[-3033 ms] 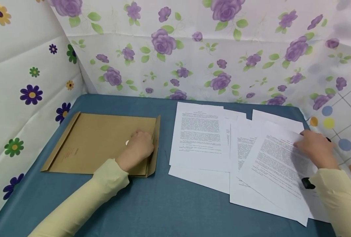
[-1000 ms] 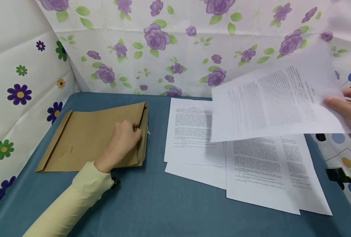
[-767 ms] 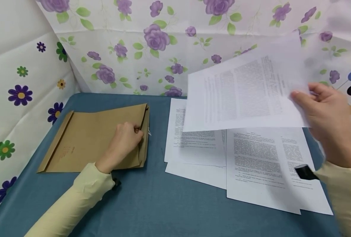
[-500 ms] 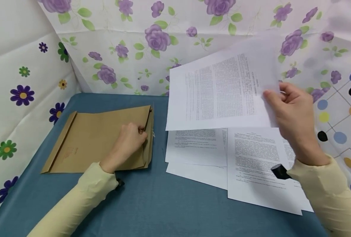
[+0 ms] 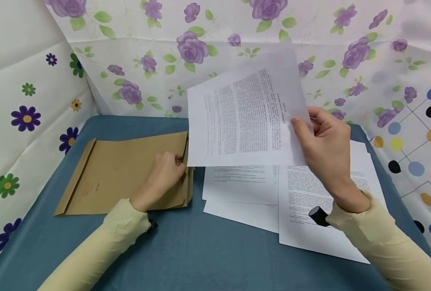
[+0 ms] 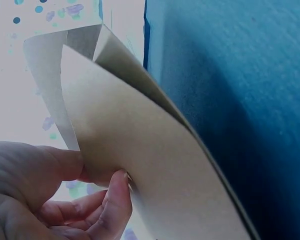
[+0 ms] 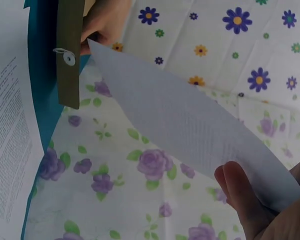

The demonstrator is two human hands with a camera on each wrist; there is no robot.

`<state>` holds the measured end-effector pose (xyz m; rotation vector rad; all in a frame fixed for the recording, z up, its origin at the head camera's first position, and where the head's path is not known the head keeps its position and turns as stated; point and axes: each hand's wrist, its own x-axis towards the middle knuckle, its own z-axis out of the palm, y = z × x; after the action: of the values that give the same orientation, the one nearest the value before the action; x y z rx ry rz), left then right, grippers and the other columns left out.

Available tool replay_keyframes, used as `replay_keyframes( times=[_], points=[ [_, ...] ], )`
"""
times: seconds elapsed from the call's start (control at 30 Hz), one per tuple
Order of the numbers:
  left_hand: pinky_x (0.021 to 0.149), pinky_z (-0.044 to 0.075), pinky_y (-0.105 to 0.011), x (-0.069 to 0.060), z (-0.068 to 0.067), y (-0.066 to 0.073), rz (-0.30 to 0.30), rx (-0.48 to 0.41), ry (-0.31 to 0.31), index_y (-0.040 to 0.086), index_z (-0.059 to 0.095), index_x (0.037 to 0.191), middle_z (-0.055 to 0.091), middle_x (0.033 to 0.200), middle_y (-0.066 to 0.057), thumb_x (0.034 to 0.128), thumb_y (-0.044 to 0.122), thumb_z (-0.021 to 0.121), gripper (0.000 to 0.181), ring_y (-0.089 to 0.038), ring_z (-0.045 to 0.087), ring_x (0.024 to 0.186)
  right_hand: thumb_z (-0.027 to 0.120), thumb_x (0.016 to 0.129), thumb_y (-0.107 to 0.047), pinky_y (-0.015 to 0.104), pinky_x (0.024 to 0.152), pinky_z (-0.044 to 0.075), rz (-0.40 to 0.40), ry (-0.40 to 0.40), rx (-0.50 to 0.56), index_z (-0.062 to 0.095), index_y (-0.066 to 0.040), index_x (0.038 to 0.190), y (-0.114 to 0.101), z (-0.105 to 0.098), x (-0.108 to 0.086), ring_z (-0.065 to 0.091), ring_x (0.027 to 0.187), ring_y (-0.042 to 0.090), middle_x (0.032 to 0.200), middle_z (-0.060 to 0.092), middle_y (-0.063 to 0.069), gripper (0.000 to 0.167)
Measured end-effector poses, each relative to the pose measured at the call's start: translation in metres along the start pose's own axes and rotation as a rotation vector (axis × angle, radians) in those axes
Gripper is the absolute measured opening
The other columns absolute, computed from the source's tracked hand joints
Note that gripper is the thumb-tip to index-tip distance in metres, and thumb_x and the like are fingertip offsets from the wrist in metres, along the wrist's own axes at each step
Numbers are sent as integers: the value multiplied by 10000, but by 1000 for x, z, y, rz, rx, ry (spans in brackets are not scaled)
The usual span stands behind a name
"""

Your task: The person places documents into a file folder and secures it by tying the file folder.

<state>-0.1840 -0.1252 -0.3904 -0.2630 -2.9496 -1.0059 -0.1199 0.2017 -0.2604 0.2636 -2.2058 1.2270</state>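
Note:
A brown paper envelope (image 5: 124, 173) lies on the left of the table, its right end lifted and gaping. My left hand (image 5: 161, 178) pinches the upper layer at that mouth; in the left wrist view the thumb and fingers grip the envelope's edge (image 6: 135, 135). My right hand (image 5: 328, 149) holds a printed sheet of paper (image 5: 244, 117) by its right edge, raised and tilted in the air. The sheet's left corner is beside the envelope's mouth. In the right wrist view a string button (image 7: 69, 58) shows on the envelope's flap.
More printed sheets (image 5: 241, 214) lie overlapping on the right of the blue tablecloth (image 5: 215, 258), partly covered by the raised sheet and right arm. Flowered cloth (image 5: 135, 60) hangs behind the table and along its sides.
My right hand has picked up a sheet from the pile and carried it left toward the envelope. My left hand has lifted the envelope's right end, widening its mouth.

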Motion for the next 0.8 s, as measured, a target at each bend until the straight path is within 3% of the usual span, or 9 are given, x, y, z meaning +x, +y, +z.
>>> replay_keyframes(
  times=[0.1,0.23,0.33,0.47,0.63,0.8],
  points=[
    [555,392,-289,1,1,1,1,4,7,-78,748,1041,704,884,-183,861,-15,573,260,-178,483,601,663,986,-75,151,601,540,-42,3,-21,714,53,1199,-4,5,-5,722,741,-7,962,767,183,253],
    [531,350,-280,1,2,2,-13,-3,20,-69,743,971,665,800,-142,839,-32,555,233,-152,430,571,667,970,-22,133,618,532,-94,-4,-45,710,61,1203,-9,10,-14,762,762,182,972,770,170,251],
    [512,279,-281,2,4,4,-15,-2,42,-3,636,752,462,633,-31,826,-56,534,137,-133,340,543,660,962,14,133,608,530,-116,-30,-39,713,65,1192,-14,12,-21,762,750,277,965,769,175,242],
    [504,227,-289,2,6,5,-1,15,78,111,406,634,236,624,34,816,-81,511,285,-133,255,542,659,952,43,138,620,535,-122,-78,-23,719,66,1180,-20,15,-27,764,753,276,974,769,173,237],
    [465,256,-293,2,8,6,23,51,141,59,502,654,334,590,-13,830,-75,523,223,-163,306,524,657,942,73,152,616,542,-84,-152,5,711,64,1197,-25,17,-31,765,767,289,1003,765,181,260],
    [433,283,-309,2,8,7,59,134,216,8,531,693,454,596,-112,834,-74,534,163,-206,370,513,620,972,43,190,584,557,20,-259,14,684,37,1272,-28,15,-32,761,756,257,1034,760,180,306]
  ],
)
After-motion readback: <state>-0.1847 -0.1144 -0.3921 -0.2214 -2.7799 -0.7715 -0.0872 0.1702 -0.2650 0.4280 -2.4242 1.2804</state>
